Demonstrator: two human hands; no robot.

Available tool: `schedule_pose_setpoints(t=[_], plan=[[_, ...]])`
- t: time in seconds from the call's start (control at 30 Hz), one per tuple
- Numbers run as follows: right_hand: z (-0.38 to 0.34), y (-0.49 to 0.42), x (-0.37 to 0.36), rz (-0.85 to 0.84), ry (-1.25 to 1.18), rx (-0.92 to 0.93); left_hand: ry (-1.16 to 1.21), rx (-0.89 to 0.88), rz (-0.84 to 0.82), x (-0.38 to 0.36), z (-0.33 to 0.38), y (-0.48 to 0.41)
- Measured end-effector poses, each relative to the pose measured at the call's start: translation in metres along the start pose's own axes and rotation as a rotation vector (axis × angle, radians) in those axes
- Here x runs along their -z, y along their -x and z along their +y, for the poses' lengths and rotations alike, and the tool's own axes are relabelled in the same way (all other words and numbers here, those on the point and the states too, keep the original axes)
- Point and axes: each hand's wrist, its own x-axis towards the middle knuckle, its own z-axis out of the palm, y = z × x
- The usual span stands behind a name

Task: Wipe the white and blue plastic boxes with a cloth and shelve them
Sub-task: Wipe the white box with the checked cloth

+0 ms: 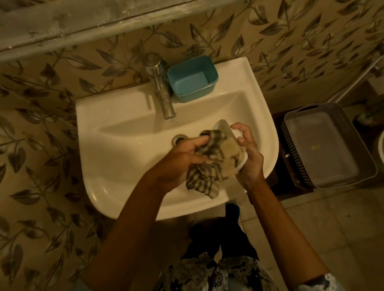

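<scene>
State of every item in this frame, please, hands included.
white box: tilted over the sink, held by the right hand, cloth pressed into it.
cloth: bunched, gripped by the left hand.
blue box: upright, empty, on the sink rim beside the tap.
tap: no water visibly running.
basket: upright beside the sink.

Both forearms bare, reaching forward, hands close together near frame centre. Left forearm enters from 7 o'clock, angled toward 1 o'clock; left hand (183, 158) fingers curled, gripping checked cloth (210, 166), pressing it toward right hand. Right forearm enters from 5 o'clock, angled toward 11 o'clock; right hand (250, 157) at 3 o'clock of left, fingers hooked over rim of white box (222, 125).
</scene>
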Motion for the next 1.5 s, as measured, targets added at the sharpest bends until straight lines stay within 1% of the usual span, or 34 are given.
schedule_pose_setpoints(t=[0.07,0.13,0.2,0.23,0.27,0.3,0.37,0.4,0.43,0.47,0.5,0.57,0.6,0.63,0.67,0.73,0.77,0.8,0.87,0.93,1.0,1.03,1.17,1.3,1.37,1.5], plan=[[0.0,-0.003,0.003,0.068,-0.015,-0.001,0.169,-0.059,0.051,0.02,0.0,0.004],[0.001,-0.005,0.006,0.116,-0.047,-0.011,0.261,-0.149,0.168,0.045,0.004,0.006],[0.003,-0.008,0.007,0.128,-0.076,-0.011,0.315,-0.196,0.408,0.076,0.009,0.002],[0.003,-0.009,0.006,0.123,-0.086,-0.01,0.302,-0.208,0.541,0.094,0.01,-0.002],[0.004,-0.01,0.005,0.117,-0.093,-0.013,0.258,-0.228,0.663,0.11,0.012,-0.007],[0.004,-0.01,0.004,0.111,-0.104,-0.019,0.165,-0.244,0.779,0.126,0.013,-0.013],[0.003,-0.011,-0.001,0.096,-0.131,-0.048,-0.121,-0.282,0.981,0.155,0.017,-0.025],[0.002,-0.012,-0.003,0.09,-0.147,-0.062,-0.286,-0.321,1.037,0.165,0.022,-0.03],[0.003,-0.012,-0.006,0.088,-0.166,-0.078,-0.434,-0.388,1.055,0.172,0.027,-0.035],[0.003,-0.012,-0.01,0.088,-0.191,-0.094,-0.546,-0.47,1.05,0.179,0.03,-0.043],[0.004,-0.012,-0.013,0.084,-0.217,-0.104,-0.607,-0.532,1.039,0.183,0.036,-0.049],[0.005,-0.013,-0.021,0.065,-0.266,-0.109,-0.695,-0.595,1.019,0.19,0.042,-0.063],[0.004,-0.014,-0.026,0.053,-0.288,-0.11,-0.748,-0.608,0.969,0.191,0.042,-0.071],[0.004,-0.015,-0.029,0.044,-0.307,-0.116,-0.789,-0.613,0.877,0.19,0.038,-0.078],[0.004,-0.016,-0.034,0.035,-0.318,-0.13,-0.832,-0.605,0.77,0.191,0.03,-0.087],[0.003,-0.019,-0.041,0.021,-0.325,-0.157,-0.955,-0.499,0.579,0.194,0.009,-0.101],[0.002,-0.021,-0.043,0.016,-0.319,-0.165,-0.988,-0.436,0.528,0.198,0.0,-0.105],[0.0,-0.022,-0.045,0.009,-0.315,-0.164,-0.998,-0.404,0.523,0.199,-0.006,-0.106],[-0.005,-0.025,-0.051,0.005,-0.329,-0.152,-0.906,-0.419,0.621,0.191,-0.003,-0.099],[-0.012,-0.028,-0.057,0.004,-0.348,-0.123,-0.779,-0.508,0.773,0.175,0.009,-0.081],[-0.018,-0.031,-0.065,-0.001,-0.373,-0.088,-0.66,-0.578,0.832,0.155,0.02,-0.056],[-0.021,-0.032,-0.07,0.003,-0.372,-0.081,-0.606,-0.574,0.813,0.146,0.023,-0.041],[-0.037,-0.033,-0.092,-0.04,-0.345,-0.05,-0.456,-0.501,0.651,0.105,0.027,0.015],[-0.056,-0.029,-0.12,-0.09,-0.297,-0.027,-0.193,-0.506,0.578,0.06,0.036,0.056],[-0.066,-0.025,-0.136,-0.111,-0.261,0.048,-0.106,-0.545,0.578,0.043,0.044,0.069],[-0.085,-0.021,-0.163,-0.148,-0.073,0.232,-0.081,-0.656,0.665,0.029,0.071,0.084]])
